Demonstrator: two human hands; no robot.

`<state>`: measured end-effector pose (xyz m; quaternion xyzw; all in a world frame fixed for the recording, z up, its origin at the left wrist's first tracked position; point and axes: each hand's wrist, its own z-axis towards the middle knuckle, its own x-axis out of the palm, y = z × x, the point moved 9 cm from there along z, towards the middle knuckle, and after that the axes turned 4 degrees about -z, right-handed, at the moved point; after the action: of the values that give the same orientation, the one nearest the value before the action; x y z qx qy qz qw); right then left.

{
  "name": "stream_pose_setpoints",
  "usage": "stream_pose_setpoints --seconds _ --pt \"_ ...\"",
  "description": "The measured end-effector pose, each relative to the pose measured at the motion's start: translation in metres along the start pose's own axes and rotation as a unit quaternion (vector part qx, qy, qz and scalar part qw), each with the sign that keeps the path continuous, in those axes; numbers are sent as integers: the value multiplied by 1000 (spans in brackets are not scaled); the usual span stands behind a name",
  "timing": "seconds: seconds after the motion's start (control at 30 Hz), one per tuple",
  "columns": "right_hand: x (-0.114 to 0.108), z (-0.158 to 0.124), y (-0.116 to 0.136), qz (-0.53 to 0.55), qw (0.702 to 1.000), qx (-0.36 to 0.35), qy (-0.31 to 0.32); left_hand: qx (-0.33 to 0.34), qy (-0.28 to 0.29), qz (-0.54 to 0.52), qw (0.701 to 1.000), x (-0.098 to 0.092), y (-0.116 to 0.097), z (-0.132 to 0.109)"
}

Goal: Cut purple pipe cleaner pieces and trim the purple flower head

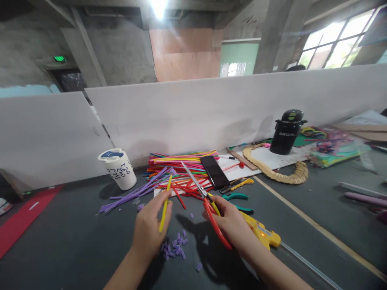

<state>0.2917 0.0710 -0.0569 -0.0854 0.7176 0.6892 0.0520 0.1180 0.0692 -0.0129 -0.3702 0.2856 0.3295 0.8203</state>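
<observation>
My left hand [151, 221] pinches a short yellow pipe cleaner [165, 211], held nearly upright between thumb and fingers. In my right hand [228, 219] is a pair of scissors [193, 178] with red handles, blades pointing up and left, apart from the yellow piece. A bit of yellow also shows at the scissors' handle; I cannot tell whether it is part of it. Below the hands lies a scatter of short purple cut pieces [175, 246]. Long purple pipe cleaners [136, 191] lie beyond my left hand, beside a pile of many-coloured ones [181, 165].
A white cup [119, 171] stands at left. A phone [214, 171] rests on the pile's right end. Teal-handled pliers [237, 196] and a yellow glue gun [263, 233] lie near my right hand. Farther right are a curved cardboard piece [282, 177] and a black bottle [286, 133].
</observation>
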Motion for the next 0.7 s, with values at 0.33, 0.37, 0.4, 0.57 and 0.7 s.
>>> stream_pose_setpoints --seconds 0.33,0.37,0.4,0.57,0.7 --pt "19 -23 14 238 970 22 39 270 83 -105 954 23 -71 -69" --pt "19 -24 15 233 972 20 38 248 95 -133 955 22 -69 -66" --pt "19 -25 17 224 974 15 44 202 101 -164 960 20 -64 -61" --pt "30 -35 23 196 972 6 125 -202 67 -367 906 13 -18 -32" --pt "39 -42 21 186 966 12 180 -303 159 -560 754 36 -40 -25"
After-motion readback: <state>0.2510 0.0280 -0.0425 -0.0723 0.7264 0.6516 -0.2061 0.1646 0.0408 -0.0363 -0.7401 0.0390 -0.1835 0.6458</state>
